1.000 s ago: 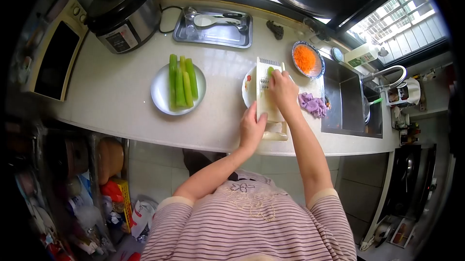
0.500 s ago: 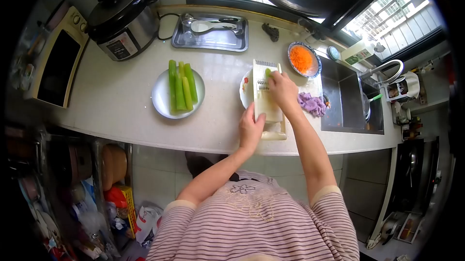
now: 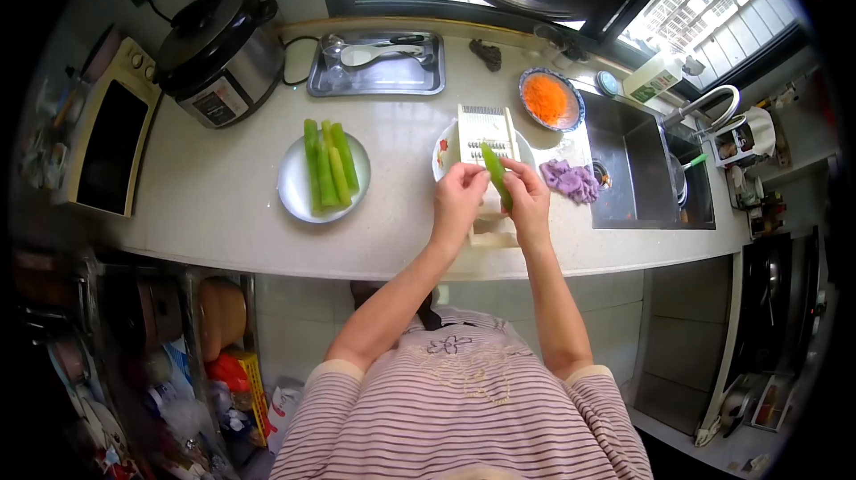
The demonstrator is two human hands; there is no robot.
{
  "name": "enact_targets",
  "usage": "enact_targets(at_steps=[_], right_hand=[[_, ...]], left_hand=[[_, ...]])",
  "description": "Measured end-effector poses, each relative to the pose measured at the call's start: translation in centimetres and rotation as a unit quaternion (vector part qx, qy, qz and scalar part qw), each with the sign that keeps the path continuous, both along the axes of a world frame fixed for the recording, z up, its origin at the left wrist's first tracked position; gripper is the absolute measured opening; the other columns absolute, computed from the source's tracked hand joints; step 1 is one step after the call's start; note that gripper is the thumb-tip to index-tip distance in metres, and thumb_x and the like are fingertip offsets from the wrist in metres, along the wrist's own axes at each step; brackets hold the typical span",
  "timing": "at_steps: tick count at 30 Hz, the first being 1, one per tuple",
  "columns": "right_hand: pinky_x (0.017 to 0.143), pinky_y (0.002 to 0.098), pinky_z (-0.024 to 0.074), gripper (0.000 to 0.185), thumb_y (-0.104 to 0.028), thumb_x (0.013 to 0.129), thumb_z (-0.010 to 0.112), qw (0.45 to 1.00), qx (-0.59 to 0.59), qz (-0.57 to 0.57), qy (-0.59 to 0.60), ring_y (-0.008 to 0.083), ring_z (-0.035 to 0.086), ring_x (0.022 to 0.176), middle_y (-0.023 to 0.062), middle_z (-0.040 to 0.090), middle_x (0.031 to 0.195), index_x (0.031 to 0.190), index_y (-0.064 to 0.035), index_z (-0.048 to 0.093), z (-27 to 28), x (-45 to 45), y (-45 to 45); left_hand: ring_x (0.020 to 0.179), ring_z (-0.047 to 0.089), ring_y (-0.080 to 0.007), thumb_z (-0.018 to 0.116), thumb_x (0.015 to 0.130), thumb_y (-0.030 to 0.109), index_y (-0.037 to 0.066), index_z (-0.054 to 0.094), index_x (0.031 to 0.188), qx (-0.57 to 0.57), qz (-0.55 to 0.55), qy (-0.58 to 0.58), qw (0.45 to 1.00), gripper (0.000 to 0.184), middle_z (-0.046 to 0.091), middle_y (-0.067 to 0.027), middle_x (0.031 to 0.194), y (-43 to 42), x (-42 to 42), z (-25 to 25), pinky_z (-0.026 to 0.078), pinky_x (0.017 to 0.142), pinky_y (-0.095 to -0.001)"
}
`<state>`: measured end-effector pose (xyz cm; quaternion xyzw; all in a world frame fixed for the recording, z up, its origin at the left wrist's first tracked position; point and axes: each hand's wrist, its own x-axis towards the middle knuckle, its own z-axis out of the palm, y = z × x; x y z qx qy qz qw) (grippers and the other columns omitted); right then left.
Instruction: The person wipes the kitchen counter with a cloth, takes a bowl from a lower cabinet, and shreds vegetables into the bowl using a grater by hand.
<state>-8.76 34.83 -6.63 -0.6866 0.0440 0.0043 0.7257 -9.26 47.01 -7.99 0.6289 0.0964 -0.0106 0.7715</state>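
Above the grater, my right hand (image 3: 530,198) grips a green vegetable stalk (image 3: 494,172), held slantwise with its tip pointing away from me. My left hand (image 3: 458,201) is closed in a pinch, its fingertips at the stalk's left edge. The cream-white grater (image 3: 481,122) lies across a white bowl with a flower pattern (image 3: 441,157), and my hands hide its middle. To the left, several more green stalks (image 3: 332,172) lie on a pale round plate (image 3: 292,196).
Grated carrot (image 3: 546,100) fills a blue-rimmed bowl (image 3: 580,113) at the back right. A purple cloth (image 3: 571,180) lies beside the sink (image 3: 631,159). Behind stand a metal tray (image 3: 383,86) with spoons and a pressure cooker (image 3: 218,57); a microwave (image 3: 111,128) is far left.
My right hand has lifted the stalk off the grater and drawn it back towards me. My left hand has let go of the grater and come up to the stalk.
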Motion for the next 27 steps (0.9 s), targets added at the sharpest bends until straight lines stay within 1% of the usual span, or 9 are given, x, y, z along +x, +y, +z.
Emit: enact_targets(at_steps=[4,7,10,11,14,17,21,24,27], right_hand=[[0.041,0.0199,0.0362,0.026,-0.013,0.089,0.052,0.999,0.012,-0.023,-0.03,0.0055,0.047,0.05,0.001,0.056,0.077,0.112,-0.0017,0.057,-0.1,0.4,-0.3],[0.038,0.0196,0.0331,0.035,-0.012,0.084,0.06,0.995,0.091,-0.032,0.024,0.0064,0.047,0.049,0.0014,0.054,0.076,0.115,0.0017,0.051,1.3,0.8,-1.4],[0.038,0.0197,0.0327,0.044,-0.011,0.077,0.066,0.998,0.022,-0.011,0.049,0.0066,0.047,0.049,0.0013,0.053,0.075,0.116,0.0033,0.049,0.4,1.1,-2.6],[0.044,0.0209,0.0378,0.041,-0.009,0.073,0.068,0.997,0.001,-0.023,0.075,0.0079,0.05,0.054,0.0029,0.057,0.077,0.109,0.0047,0.054,0.2,1.1,-3.0],[0.055,0.0261,0.0444,0.032,-0.01,0.072,0.066,0.991,-0.109,-0.058,0.055,0.0115,0.056,0.064,0.0056,0.061,0.08,0.1,0.0036,0.06,-0.2,1.6,-3.4],[0.064,0.0308,0.0466,0.025,-0.015,0.074,0.064,0.959,-0.27,-0.059,-0.056,0.017,0.059,0.071,0.0097,0.064,0.083,0.094,0.0002,0.064,-1.5,1.9,-4.0],[0.065,0.0358,0.0479,0.028,-0.019,0.075,0.062,0.906,-0.408,-0.072,-0.092,0.0255,0.061,0.075,0.0112,0.063,0.087,0.1,-0.0066,0.062,-0.3,0.3,-3.0],[0.062,0.0383,0.0487,0.027,-0.02,0.076,0.062,0.852,-0.505,-0.039,-0.134,0.0285,0.061,0.076,0.0103,0.061,0.087,0.1,-0.0099,0.061,-0.7,-1.1,-2.8],[0.055,0.0409,0.0482,0.022,-0.021,0.076,0.061,0.822,-0.543,-0.03,-0.168,0.0294,0.061,0.068,0.0093,0.057,0.084,0.096,-0.0117,0.06,-0.8,-1.1,-2.0]], left_hand=[[0.054,0.049,-0.0034,0.061,0.084,0.015,0.001,0.061,0.091,-0.06,-0.024,0.054,0.996,0.016,0.056,0.001,0.071,0.1,0.2,0.5,0.04,0.047,-0.019],[0.056,0.055,-0.0147,0.061,0.081,0.015,0.001,0.064,0.084,0.112,0.118,0.003,0.987,0.015,0.061,-0.0049,0.069,1.0,1.4,0.1,0.046,0.054,-0.03],[0.067,0.06,-0.0245,0.059,0.08,0.016,0.004,0.068,0.081,0.35,0.186,-0.102,0.912,0.015,0.062,-0.0097,0.077,1.7,3.6,-2.5,0.048,0.064,-0.0353],[0.083,0.06,-0.0303,0.056,0.081,0.017,0.008,0.068,0.091,0.369,0.111,-0.042,0.922,0.017,0.062,-0.0125,0.087,2.1,4.2,-3.3,0.048,0.072,-0.0383],[0.089,0.059,-0.0308,0.057,0.08,0.016,0.008,0.065,0.097,0.37,0.073,0.004,0.926,0.02,0.061,-0.0116,0.091,1.8,4.8,-4.3,0.047,0.076,-0.0397],[0.097,0.057,-0.0319,0.06,0.079,0.017,0.009,0.058,0.109,0.387,0.095,-0.079,0.914,0.032,0.058,-0.0126,0.101,0.9,3.6,-3.0,0.046,0.079,-0.043],[0.102,0.052,-0.0351,0.066,0.075,0.022,0.008,0.044,0.125,0.393,0.085,-0.074,0.913,0.057,0.046,-0.0154,0.118,-0.9,0.6,-0.8,0.045,0.082,-0.0421],[0.1,0.052,-0.0333,0.066,0.075,0.017,0.006,0.041,0.126,0.374,0.064,0.0,0.925,0.058,0.047,-0.0155,0.109,-1.5,-2.6,-0.7,0.045,0.082,-0.0413],[0.095,0.052,-0.0312,0.065,0.075,0.012,0.006,0.038,0.13,0.293,0.06,-0.038,0.953,0.062,0.047,-0.0156,0.106,-2.1,-3.9,-3.7,0.045,0.079,-0.0395]])
